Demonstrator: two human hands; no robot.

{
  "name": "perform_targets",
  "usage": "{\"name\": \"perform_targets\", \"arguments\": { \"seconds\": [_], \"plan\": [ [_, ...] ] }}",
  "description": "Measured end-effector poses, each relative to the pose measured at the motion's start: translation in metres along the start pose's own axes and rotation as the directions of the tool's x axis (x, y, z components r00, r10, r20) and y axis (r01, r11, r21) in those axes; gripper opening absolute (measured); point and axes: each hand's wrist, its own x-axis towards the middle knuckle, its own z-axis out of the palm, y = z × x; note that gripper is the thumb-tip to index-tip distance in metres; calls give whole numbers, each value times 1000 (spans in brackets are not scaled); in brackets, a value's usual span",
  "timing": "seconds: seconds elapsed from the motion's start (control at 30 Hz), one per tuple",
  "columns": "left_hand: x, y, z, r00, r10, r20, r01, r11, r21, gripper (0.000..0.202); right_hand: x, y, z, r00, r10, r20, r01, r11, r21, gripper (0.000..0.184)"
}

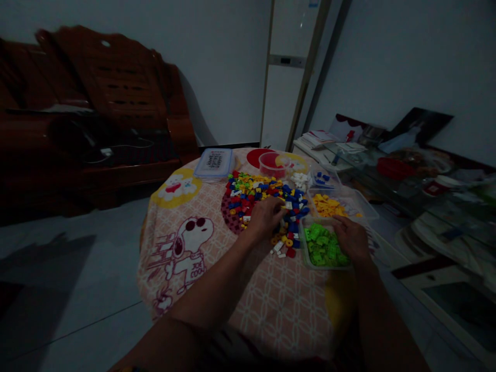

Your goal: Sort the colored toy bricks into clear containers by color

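My left hand (265, 218) is over a pile of mixed toy building bricks (248, 194), fingers curled into a pinch. A small yellow piece shows by its fingertips, but whether they hold it is hard to make out in the dim light. Red, blue, yellow, green and white pieces make up the pile. To the right, my right hand (353, 238) is closed on the far right rim of a clear plastic box (304, 248) filled with green bricks (323, 247). Just behind that box, yellow bricks (327, 205) lie in another clear box (366, 204).
Farther back on the round cloth-covered table (279, 305) are a round clear tub (274, 164) with red pieces, white bricks (299, 180), a box with blue bricks (322, 178) and a blue-edged lidded container (214, 164). A cluttered glass table (372, 175) adjoins at right.
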Motion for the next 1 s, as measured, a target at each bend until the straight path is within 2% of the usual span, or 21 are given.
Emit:
{"name": "perform_targets", "arguments": {
  "seconds": [0.1, 0.2, 0.3, 0.43, 0.6, 0.7, 0.83, 1.0],
  "plan": [
    [6, -23, -18, 989, -149, -10, 149, 979, 142, 22, 1, -1, -1, 1000, 10, 7, -10, 1000, -3, 44],
    [7, -34, -22, 972, -230, 59, 218, 964, 154, 19, 1, -2, -1, 1000, 14, 9, -14, 1000, 1, 44],
    [7, -39, -19, 967, -238, 90, 226, 966, 128, 13, 0, -3, -2, 1000, 18, 9, -18, 1000, -3, 44],
    [8, -49, -22, 968, -238, 84, 232, 970, 67, 16, 0, -2, -1, 1000, 17, 6, -17, 1000, -12, 43],
    [11, -52, -33, 955, -297, -2, 296, 952, -73, 16, 1, -2, -1, 1000, 19, 3, -19, 999, -25, 42],
    [10, -38, -27, 970, -242, -11, 233, 947, -222, 18, 1, -2, -1, 1000, 23, 10, -23, 1000, -15, 42],
    [6, -10, -5, 997, -67, 44, 78, 941, -328, 18, 0, 0, 0, 1000, 12, -3, -12, 1000, -4, 41],
    [-7, 21, 21, 975, 181, 128, -126, 928, -349, 17, 1, -1, -1, 1000, 19, 23, -18, 1000, -20, 42]
  ]
}}
